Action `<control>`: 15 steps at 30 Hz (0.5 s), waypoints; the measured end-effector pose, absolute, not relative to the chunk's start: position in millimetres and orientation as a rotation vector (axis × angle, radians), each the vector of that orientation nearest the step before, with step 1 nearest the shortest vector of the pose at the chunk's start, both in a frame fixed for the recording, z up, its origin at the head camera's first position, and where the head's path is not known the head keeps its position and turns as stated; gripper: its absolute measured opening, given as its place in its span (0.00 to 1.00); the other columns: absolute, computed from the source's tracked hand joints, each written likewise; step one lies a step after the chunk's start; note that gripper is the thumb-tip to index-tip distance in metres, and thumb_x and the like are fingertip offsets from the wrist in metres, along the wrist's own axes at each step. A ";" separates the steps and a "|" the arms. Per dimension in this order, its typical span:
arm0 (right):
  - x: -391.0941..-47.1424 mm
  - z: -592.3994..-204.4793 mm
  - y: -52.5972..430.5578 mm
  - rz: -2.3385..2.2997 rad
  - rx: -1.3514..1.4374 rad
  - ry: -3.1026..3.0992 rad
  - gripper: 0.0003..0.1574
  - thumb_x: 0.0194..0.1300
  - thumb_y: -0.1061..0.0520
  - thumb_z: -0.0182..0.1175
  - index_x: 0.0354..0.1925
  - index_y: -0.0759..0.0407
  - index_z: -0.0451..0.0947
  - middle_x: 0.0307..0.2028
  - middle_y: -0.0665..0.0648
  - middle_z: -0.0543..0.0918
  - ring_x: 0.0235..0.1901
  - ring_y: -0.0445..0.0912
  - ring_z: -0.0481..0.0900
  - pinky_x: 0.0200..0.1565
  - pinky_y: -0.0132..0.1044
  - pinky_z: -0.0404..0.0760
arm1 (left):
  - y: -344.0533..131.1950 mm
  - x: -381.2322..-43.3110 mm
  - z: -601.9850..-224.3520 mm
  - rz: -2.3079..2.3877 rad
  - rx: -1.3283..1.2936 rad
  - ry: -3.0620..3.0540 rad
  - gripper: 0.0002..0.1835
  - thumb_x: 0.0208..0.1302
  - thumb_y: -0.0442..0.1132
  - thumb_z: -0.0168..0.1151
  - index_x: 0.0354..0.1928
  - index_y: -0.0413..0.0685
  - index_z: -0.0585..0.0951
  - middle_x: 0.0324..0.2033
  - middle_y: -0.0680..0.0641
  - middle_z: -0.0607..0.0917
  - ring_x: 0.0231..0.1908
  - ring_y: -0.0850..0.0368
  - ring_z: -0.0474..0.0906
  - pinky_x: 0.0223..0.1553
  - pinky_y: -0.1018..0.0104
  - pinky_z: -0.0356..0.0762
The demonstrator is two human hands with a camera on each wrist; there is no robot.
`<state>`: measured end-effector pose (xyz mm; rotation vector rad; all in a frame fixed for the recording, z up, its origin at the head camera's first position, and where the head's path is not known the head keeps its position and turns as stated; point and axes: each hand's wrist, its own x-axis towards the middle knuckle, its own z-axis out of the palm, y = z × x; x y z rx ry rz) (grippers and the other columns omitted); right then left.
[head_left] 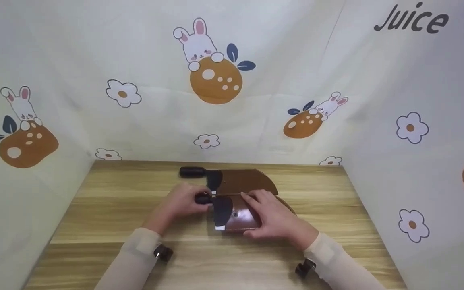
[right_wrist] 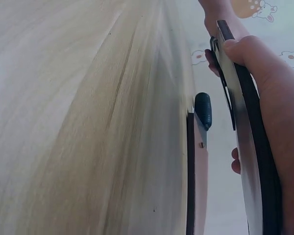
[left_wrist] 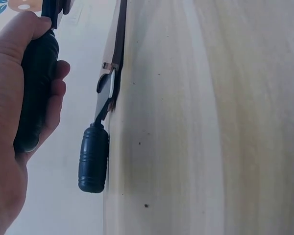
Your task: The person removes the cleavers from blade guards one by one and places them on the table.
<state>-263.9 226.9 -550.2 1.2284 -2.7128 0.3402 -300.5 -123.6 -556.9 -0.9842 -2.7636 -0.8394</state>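
Head view: left hand curls round a black handle, right hand grips its brown sheath.

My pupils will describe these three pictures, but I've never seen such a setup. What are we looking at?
No machine here, only a person's left hand and right hand. The wide picture comes from a camera on the head, looking forward and down; the other two come from cameras on the left and right wrists. On the wooden table lies a black-handled tool in a brown cover. A similar one is held: the left hand grips its handle, the right holds its brown sheath.
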 end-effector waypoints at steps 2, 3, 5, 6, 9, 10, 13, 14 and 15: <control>-264.4 -549.0 228.2 0.330 1.227 -2.711 0.75 0.56 0.18 0.72 0.85 0.58 0.64 0.69 0.61 0.75 0.68 0.54 0.73 0.72 0.54 0.74 | -122.7 -300.8 -555.7 -0.827 -0.979 -2.761 0.16 0.63 0.51 0.82 0.51 0.59 0.91 0.38 0.55 0.92 0.35 0.60 0.84 0.40 0.61 0.86; -264.5 -548.0 228.8 0.327 1.226 -2.712 0.75 0.56 0.17 0.71 0.85 0.58 0.63 0.69 0.61 0.75 0.68 0.54 0.73 0.72 0.53 0.74 | -122.3 -301.1 -554.8 -0.823 -0.980 -2.758 0.16 0.63 0.51 0.82 0.51 0.59 0.91 0.37 0.55 0.92 0.34 0.61 0.84 0.39 0.62 0.86; -264.5 -545.6 228.5 0.327 1.228 -2.708 0.75 0.57 0.17 0.71 0.85 0.58 0.63 0.69 0.61 0.75 0.68 0.54 0.73 0.72 0.53 0.74 | -123.1 -301.2 -553.2 -0.811 -0.982 -2.750 0.16 0.64 0.51 0.82 0.50 0.60 0.91 0.36 0.55 0.91 0.32 0.62 0.83 0.36 0.63 0.85; -264.3 -544.4 228.4 0.324 1.230 -2.704 0.75 0.57 0.17 0.71 0.85 0.58 0.63 0.69 0.61 0.75 0.68 0.54 0.73 0.72 0.53 0.74 | -123.5 -301.3 -552.2 -0.806 -0.989 -2.743 0.15 0.64 0.51 0.82 0.50 0.60 0.91 0.35 0.55 0.91 0.31 0.62 0.83 0.35 0.64 0.85; -263.2 -540.1 228.4 0.327 1.229 -2.698 0.74 0.57 0.17 0.71 0.85 0.58 0.64 0.69 0.61 0.75 0.67 0.54 0.73 0.72 0.52 0.74 | -124.2 -301.9 -549.3 -0.778 -1.018 -2.717 0.15 0.64 0.51 0.81 0.50 0.58 0.90 0.35 0.54 0.91 0.29 0.62 0.82 0.33 0.64 0.84; -262.9 -538.8 228.5 0.327 1.228 -2.695 0.75 0.56 0.17 0.72 0.85 0.58 0.64 0.69 0.61 0.75 0.67 0.54 0.73 0.72 0.52 0.74 | -124.5 -302.1 -548.5 -0.769 -1.029 -2.704 0.15 0.64 0.50 0.81 0.50 0.58 0.90 0.35 0.54 0.91 0.29 0.62 0.82 0.33 0.64 0.84; -262.4 -536.1 228.8 0.315 1.226 -2.680 0.75 0.55 0.18 0.73 0.84 0.58 0.65 0.68 0.61 0.76 0.66 0.54 0.74 0.71 0.52 0.75 | -124.3 -302.8 -547.1 -0.749 -1.067 -2.654 0.16 0.64 0.50 0.81 0.50 0.56 0.91 0.36 0.53 0.92 0.30 0.60 0.84 0.34 0.64 0.85; -262.4 -535.6 229.0 0.307 1.227 -2.672 0.75 0.54 0.18 0.73 0.84 0.59 0.65 0.67 0.61 0.76 0.66 0.54 0.74 0.71 0.52 0.75 | -124.1 -303.2 -547.1 -0.745 -1.080 -2.633 0.16 0.64 0.50 0.81 0.49 0.56 0.91 0.36 0.53 0.93 0.30 0.60 0.85 0.34 0.64 0.86; -262.3 -535.1 229.1 0.302 1.228 -2.668 0.75 0.54 0.18 0.73 0.84 0.59 0.66 0.67 0.61 0.77 0.66 0.54 0.75 0.71 0.52 0.75 | -124.2 -303.4 -547.2 -0.743 -1.093 -2.613 0.16 0.64 0.50 0.82 0.49 0.55 0.91 0.36 0.52 0.93 0.31 0.59 0.86 0.34 0.64 0.86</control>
